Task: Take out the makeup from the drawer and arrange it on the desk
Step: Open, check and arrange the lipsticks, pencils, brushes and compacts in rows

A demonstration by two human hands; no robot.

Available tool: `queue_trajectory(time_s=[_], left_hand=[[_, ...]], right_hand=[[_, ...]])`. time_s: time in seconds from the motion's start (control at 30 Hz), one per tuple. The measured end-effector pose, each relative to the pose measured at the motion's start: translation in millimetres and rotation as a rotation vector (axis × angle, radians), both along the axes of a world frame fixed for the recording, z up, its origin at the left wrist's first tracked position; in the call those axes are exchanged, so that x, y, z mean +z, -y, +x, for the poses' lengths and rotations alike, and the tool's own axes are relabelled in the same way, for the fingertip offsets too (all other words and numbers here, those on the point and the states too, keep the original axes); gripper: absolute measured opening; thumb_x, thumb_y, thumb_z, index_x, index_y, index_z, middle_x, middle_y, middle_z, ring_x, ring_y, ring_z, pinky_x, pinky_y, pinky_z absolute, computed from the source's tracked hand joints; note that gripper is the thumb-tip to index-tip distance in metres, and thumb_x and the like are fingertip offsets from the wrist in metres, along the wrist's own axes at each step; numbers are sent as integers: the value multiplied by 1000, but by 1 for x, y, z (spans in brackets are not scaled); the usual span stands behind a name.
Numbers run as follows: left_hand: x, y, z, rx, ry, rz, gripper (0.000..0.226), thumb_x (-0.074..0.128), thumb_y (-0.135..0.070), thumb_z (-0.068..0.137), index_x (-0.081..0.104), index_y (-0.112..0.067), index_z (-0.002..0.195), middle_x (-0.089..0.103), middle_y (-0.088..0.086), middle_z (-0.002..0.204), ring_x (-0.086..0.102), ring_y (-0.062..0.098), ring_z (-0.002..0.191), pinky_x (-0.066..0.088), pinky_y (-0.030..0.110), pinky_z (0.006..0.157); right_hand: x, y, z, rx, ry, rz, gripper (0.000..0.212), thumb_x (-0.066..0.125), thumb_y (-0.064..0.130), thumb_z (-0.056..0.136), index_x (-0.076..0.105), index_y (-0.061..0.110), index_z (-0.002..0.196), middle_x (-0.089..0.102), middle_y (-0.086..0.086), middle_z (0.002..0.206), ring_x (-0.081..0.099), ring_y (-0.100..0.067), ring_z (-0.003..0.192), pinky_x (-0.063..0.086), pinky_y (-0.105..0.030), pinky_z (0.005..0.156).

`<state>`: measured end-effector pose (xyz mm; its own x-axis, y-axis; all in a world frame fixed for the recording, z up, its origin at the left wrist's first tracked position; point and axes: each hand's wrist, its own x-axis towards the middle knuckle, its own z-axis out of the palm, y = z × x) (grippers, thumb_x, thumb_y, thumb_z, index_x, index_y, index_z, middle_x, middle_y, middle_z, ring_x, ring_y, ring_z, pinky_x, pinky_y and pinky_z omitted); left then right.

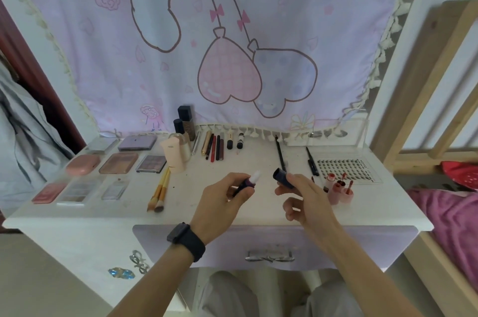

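Above the white desk (232,213), my left hand (219,195) grips a dark lipstick tube (249,182) whose pale stick points up and to the right. My right hand (302,195) pinches the tube's dark blue cap (282,176), held a little apart from the stick. Laid out on the desk are several eyeshadow palettes (151,164), a pink compact (82,164), two yellow brushes (159,191), a row of pencils (214,147) and several pink lip glosses (338,191). The lilac drawer (271,246) below the desk edge is closed.
Dark foundation bottles (185,122) and a pink sponge case (173,154) stand at the back. A lash tray (346,167) lies at the right, with two thin black liners (280,153) beside it. A cartoon curtain (232,44) hangs behind; a wooden bed frame (426,83) stands at the right.
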<state>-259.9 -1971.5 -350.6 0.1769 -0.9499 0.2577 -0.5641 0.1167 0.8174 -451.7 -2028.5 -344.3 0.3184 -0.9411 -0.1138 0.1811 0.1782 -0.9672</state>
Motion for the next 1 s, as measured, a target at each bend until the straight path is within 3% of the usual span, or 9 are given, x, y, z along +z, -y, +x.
queue_trajectory(time_s=[0.1,0.17,0.33,0.5,0.87,1.0], left_hand=[[7,-1,-11,-34,-412,12,20,65,-23,93,69,-19,112,75,-3,103,71,16,95,55,28,86],[8,0,-16,-54,-505,50,33,65,-36,87,71,-21,116,74,-4,108,68,15,103,52,32,94],[7,5,-28,-137,-519,136,41,63,-45,83,72,-24,117,74,-6,112,65,12,112,41,41,110],[9,7,-36,-159,-548,147,42,61,-44,83,72,-22,117,75,-5,110,67,12,107,46,36,107],[9,18,-46,-155,-596,208,44,66,-45,80,74,-17,114,76,2,108,68,19,107,49,41,104],[10,23,-55,-33,-560,173,26,71,-36,84,76,-24,107,77,-5,100,70,11,100,52,32,98]], right_hand=[[-6,-2,-2,-19,82,75,15,63,14,96,73,11,108,72,-11,92,53,-17,56,45,-27,53],[-10,-4,-2,-30,91,94,18,67,13,94,72,10,111,75,-12,100,58,-16,62,50,-26,58],[-14,-10,3,-73,44,73,27,74,19,89,63,8,111,78,-9,95,66,-18,69,52,-28,63],[-18,-8,6,-54,42,106,28,74,22,88,66,8,111,78,-11,94,69,-18,72,52,-28,63],[-24,-5,-1,31,81,125,22,57,20,100,73,7,110,77,-12,99,71,-19,82,55,-30,71],[-25,-7,-5,32,107,99,21,57,14,101,70,12,116,76,-12,103,71,-23,90,55,-34,79]])
